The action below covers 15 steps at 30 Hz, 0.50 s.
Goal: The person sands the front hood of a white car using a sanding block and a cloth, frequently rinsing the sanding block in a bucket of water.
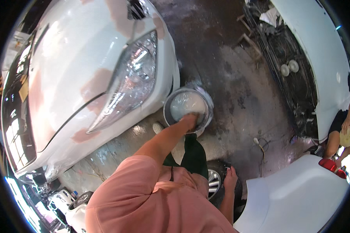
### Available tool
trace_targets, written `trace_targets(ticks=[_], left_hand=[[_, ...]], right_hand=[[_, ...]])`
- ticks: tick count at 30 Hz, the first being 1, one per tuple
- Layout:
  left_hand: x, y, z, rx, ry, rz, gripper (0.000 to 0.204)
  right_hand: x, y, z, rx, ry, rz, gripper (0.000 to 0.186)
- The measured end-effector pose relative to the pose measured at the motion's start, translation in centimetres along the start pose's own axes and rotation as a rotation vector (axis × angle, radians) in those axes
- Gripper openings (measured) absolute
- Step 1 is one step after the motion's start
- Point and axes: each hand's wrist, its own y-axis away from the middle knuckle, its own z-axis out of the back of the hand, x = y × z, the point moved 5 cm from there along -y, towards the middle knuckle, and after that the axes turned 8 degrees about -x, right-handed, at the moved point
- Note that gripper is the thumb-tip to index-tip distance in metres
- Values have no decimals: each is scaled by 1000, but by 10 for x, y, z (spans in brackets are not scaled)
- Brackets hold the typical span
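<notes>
My left hand (191, 121) reaches down into a round bucket (168, 112) of cloudy whitish water (187, 104). Its fingers dip below the rim and are mostly hidden. The bucket stands on the floor close to the front corner of a white car (105, 50), whose paint has dull pinkish-brown patches (97, 87) around the clear headlight (134, 73). Lower right, beside my body, my right hand (230, 178) is raised with its fingers curled around a small dark thing (227, 166), too small to name.
A tyre with a silver wheel (214, 182) is beside my legs. A white body panel with a red tail light (328, 164) lies lower right. Another white car (322, 50) with its front stripped is at right, a person's hand (346, 126) near it. A cable (263, 153) crosses the wet floor.
</notes>
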Motion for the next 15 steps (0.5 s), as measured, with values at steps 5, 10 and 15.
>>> trace_targets(ticks=[5, 10, 15], left_hand=[[-53, 88, 129, -25, 105, -89, 67], [-9, 175, 284, -373, 440, -128, 72], [83, 280, 447, -649, 551, -137, 69]], right_hand=[[34, -46, -8, -119, -11, 251, 51], [179, -43, -13, -44, -179, 365, 60], [364, 68, -73, 34, -420, 827, 54]])
